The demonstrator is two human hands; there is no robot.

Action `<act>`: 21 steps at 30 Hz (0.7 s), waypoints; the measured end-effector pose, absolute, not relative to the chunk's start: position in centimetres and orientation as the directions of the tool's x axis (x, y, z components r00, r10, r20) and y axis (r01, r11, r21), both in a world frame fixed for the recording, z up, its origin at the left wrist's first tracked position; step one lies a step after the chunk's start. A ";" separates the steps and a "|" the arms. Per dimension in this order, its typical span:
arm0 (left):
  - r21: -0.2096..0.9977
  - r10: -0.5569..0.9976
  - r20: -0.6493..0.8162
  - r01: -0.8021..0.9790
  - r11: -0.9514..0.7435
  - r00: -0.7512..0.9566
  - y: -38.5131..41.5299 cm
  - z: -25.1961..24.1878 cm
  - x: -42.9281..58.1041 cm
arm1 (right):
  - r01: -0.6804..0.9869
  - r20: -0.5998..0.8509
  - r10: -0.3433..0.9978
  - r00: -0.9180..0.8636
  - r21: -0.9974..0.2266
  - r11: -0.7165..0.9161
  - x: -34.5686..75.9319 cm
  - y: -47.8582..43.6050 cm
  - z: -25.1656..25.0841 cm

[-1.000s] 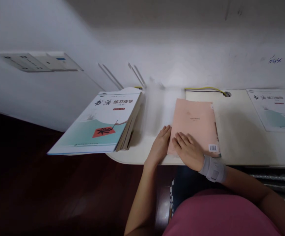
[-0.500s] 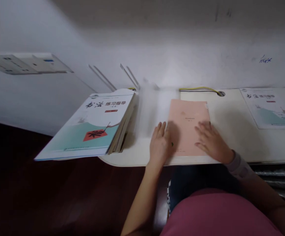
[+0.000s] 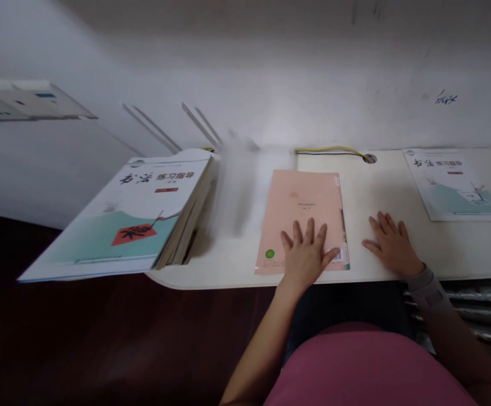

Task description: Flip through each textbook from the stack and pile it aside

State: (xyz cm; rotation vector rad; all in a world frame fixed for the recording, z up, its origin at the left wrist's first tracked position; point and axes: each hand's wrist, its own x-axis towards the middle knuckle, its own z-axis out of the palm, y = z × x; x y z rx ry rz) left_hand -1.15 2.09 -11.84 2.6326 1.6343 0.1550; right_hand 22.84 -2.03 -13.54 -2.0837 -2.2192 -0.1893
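A thin pink booklet [image 3: 302, 208] lies closed on the white desk [image 3: 380, 192] in front of me. My left hand [image 3: 306, 256] rests flat on its lower part, fingers spread. My right hand [image 3: 391, 245] lies flat on the bare desk just right of the booklet, fingers apart, holding nothing; a grey wrist band shows on that arm. A stack of books [image 3: 133, 223] with a white and teal cover on top sits at the desk's left end, hanging over the edge.
Another white and teal book [image 3: 452, 183] lies at the back right of the desk. A yellow and black cable [image 3: 330, 150] runs along the wall into a hole [image 3: 370, 158] in the desktop. White wall behind; dark floor at the left.
My left hand moved from beside the booklet's left edge onto its lower part. My right hand slid off the booklet to the bare desk on its right.
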 end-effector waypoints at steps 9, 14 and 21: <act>0.083 0.905 0.012 0.902 -0.425 0.425 2.5 -11.6 -2.6 | 0.997 0.172 0.982 -0.079 0.007 0.079 23.2 -2.1 -13.9; 0.098 0.922 0.062 0.917 -0.387 0.382 2.3 -11.2 -3.2 | 0.995 0.201 0.974 -0.104 0.020 0.102 23.5 -2.1 -14.3; 0.036 0.983 0.131 0.991 0.128 -0.132 2.1 -11.4 -7.7 | 0.994 0.240 0.965 -0.107 0.041 0.100 23.5 -2.2 -14.6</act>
